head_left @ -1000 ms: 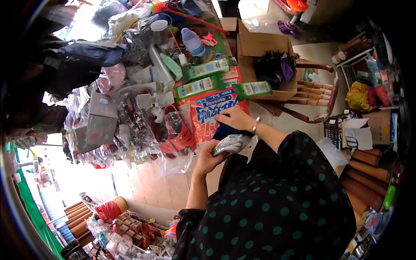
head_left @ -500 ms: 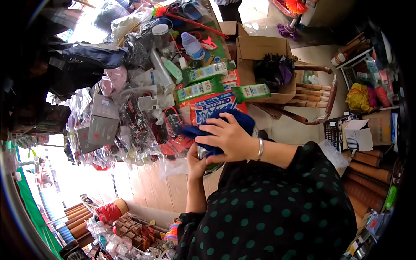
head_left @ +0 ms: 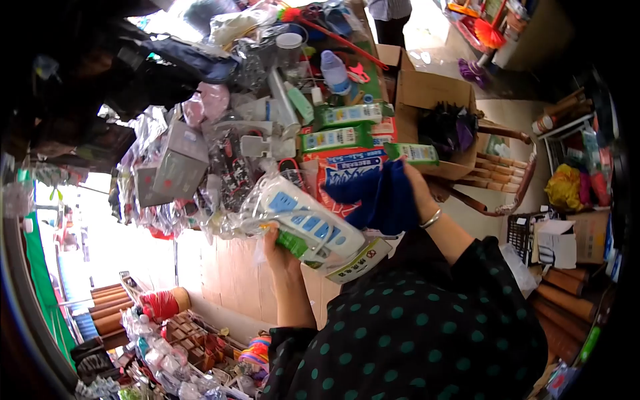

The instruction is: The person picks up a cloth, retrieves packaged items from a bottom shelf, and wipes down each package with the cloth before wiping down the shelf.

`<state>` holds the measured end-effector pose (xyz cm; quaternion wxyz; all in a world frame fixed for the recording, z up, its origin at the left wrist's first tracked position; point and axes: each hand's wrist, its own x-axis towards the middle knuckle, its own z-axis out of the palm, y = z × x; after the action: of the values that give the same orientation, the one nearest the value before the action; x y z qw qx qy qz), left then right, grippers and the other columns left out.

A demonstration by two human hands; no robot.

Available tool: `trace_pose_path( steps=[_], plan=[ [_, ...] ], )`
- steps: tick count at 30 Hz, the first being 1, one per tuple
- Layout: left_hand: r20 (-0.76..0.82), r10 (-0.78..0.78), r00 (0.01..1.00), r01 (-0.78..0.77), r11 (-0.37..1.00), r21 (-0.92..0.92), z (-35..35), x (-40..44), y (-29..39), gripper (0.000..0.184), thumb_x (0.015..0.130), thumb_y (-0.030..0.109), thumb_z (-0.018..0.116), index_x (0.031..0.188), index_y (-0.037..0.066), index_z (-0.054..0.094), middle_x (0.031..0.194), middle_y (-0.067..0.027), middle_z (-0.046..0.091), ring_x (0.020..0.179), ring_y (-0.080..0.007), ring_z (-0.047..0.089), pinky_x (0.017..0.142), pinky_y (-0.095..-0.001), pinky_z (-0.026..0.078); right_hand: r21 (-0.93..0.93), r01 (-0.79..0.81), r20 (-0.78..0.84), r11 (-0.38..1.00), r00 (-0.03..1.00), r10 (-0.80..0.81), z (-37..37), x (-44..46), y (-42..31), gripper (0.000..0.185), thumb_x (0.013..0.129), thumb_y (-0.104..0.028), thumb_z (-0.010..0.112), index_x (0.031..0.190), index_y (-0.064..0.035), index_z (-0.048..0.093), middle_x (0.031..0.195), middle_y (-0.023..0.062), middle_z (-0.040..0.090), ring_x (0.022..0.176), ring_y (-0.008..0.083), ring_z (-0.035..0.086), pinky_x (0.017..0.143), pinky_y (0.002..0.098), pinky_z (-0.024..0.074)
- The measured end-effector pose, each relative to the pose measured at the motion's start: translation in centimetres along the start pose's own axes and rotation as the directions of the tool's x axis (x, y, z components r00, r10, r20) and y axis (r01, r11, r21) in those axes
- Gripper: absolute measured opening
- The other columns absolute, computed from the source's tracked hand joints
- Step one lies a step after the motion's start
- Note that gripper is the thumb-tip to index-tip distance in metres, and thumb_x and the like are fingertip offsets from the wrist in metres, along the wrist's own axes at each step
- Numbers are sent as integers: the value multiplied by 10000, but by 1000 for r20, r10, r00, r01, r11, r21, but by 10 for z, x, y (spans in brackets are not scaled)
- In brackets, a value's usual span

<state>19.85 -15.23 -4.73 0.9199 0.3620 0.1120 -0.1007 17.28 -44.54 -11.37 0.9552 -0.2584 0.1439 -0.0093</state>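
A white power strip with blue sockets, in clear plastic packaging with a green and pale card, is gripped at its lower left side by my left hand. To its right, my right hand is closed on a dark blue cloth that hangs in folds beside the strip. A red and blue printed packet lies on the goods behind the cloth, partly covered by it. Green and white wipe packs rest just beyond.
A heap of plastic-wrapped goods, with a grey box and a water bottle, fills the upper left. An open cardboard box and a bamboo chair stand at the right. Another person is at the top.
The packaged power strip has come into full view in my left hand. My right hand has moved right with the blue cloth, off the strip. The whole view has shifted slightly.
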Motion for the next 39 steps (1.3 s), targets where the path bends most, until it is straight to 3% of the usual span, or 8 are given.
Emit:
trace_pose_path(
  steps=[3,5,8,11,19,30,33,39],
  plan=[
    [37,-58,998,58,998,-13,5,3,-4,454,796,162,625,1203,20,482,1144,-120,575,1031,-271,574,926,-418,457,240,-119,248,963,967,58,80,-13,-42,469,963,-398,362,1182,-13,516,1111,122,578,1009,200,570,908,339,450],
    [61,-77,995,77,997,0,9,6,-16,448,797,161,622,1200,22,486,1144,-117,576,1028,-267,576,924,-418,457,-64,172,399,983,907,-133,108,0,-44,525,960,-440,337,1253,-27,474,1149,125,567,1082,212,540,950,353,423],
    [120,-54,991,63,995,-78,17,13,-23,425,807,143,594,1199,17,487,1142,-121,578,1021,-261,580,916,-418,465,-682,612,606,400,779,-161,137,-5,-8,620,828,-366,626,1306,-22,429,1175,138,556,1006,198,562,893,309,425],
    [87,-76,993,100,944,-316,41,27,1,483,804,192,545,1235,-7,459,1186,-183,555,1056,-331,566,921,-484,460,-791,186,365,583,908,206,120,-16,-4,655,755,-286,710,1295,-31,441,1086,117,595,970,161,558,879,286,422],
    [77,-5,997,27,957,-288,36,50,9,445,809,210,529,1195,-8,491,1131,-184,583,993,-333,595,887,-498,482,-562,-193,197,805,913,356,86,-51,10,561,726,-10,717,1231,-12,474,1021,58,619,919,105,573,859,271,454],
    [16,63,998,-59,979,-195,8,63,-1,389,899,184,516,1232,-6,451,1195,-148,545,1058,-291,561,900,-452,475,-446,14,143,895,988,56,57,-56,-2,458,710,49,715,1125,14,524,965,49,630,877,100,592,796,262,491],
    [163,-6,987,-21,986,168,-6,58,1,402,874,109,546,1257,43,444,1235,-116,525,1129,-267,518,938,-463,442,-761,297,277,577,953,-124,49,-54,-23,417,699,2,724,1075,-13,544,943,60,634,855,106,590,774,266,489],
    [177,37,983,-48,997,60,18,44,-18,476,843,159,575,1279,172,383,1242,-71,477,1144,-263,476,905,-478,436,-842,539,522,-6,814,-255,46,-53,-31,430,576,-32,721,989,-64,606,860,123,595,793,295,593,702,340,479]
  ],
)
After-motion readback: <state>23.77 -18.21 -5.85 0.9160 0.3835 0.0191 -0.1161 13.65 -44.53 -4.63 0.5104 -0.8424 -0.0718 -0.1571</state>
